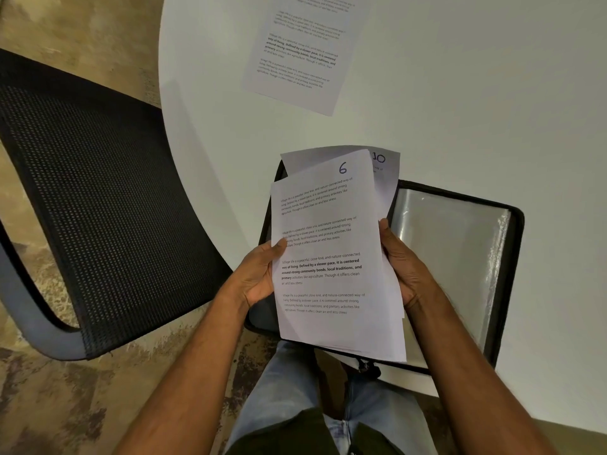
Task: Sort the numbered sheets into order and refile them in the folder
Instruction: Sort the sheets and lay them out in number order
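White and smooth, the round bench (460, 93) carries a black zip-edged folder (512, 257) lying open at its near edge, glossy clear plastic sleeves showing. Beside the bench stands a black mesh chair (98, 208). One printed sheet (305, 54) lies flat farther back. Above the folder, a thin stack of white printed sheets (328, 257), topped by "6" with "10" behind, is pinched between the left hand (259, 274), thumb on top, and the right hand (404, 264).

bare forearms, no sleeves; light blue faded jeans (295, 399); dark top hem.
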Demonstrator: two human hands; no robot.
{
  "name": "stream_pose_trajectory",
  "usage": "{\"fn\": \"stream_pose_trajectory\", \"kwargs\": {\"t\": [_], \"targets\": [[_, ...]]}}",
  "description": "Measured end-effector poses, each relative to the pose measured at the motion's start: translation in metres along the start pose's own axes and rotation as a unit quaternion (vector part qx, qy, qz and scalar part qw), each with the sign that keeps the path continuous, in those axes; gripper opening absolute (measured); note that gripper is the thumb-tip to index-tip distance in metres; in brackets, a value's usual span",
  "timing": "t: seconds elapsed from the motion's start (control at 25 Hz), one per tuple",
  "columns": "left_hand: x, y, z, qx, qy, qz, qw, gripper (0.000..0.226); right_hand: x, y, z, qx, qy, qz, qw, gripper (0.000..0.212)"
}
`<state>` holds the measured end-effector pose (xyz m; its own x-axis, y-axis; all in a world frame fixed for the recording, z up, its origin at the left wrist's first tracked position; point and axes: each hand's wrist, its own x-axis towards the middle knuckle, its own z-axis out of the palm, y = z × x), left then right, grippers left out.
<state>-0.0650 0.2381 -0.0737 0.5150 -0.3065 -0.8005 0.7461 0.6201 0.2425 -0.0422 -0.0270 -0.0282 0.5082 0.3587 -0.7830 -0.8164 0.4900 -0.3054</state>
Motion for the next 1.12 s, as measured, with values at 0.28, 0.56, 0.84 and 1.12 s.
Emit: {"fn": "stream_pose_trajectory", "kwargs": {"t": [0.28, 0.56, 0.84, 1.12], "targets": [[-0.003, -0.004, 0.0, -0.005, -0.013, 0.006, 1.0, 0.047, -0.011, -0.006, 0.009, -0.056, 0.053, -0.056, 0.995, 0.041], [-0.001, -0.009, -0.001, 0.007, 0.039, 0.045, 0.998, 0.036, -0.013, -0.011, 0.001, -0.286, 0.224, -0.248, 0.898, 0.016], [0.002, -0.014, -0.003, 0.028, 0.085, 0.085, 0.992, 0.029, -0.005, -0.005, -0.026, -0.251, 0.321, -0.289, 0.866, 0.012], [-0.004, -0.017, -0.004, 0.081, 0.066, 0.078, 0.991, 0.029, -0.006, -0.003, -0.035, -0.275, 0.301, -0.19, 0.893, 0.027]]}}
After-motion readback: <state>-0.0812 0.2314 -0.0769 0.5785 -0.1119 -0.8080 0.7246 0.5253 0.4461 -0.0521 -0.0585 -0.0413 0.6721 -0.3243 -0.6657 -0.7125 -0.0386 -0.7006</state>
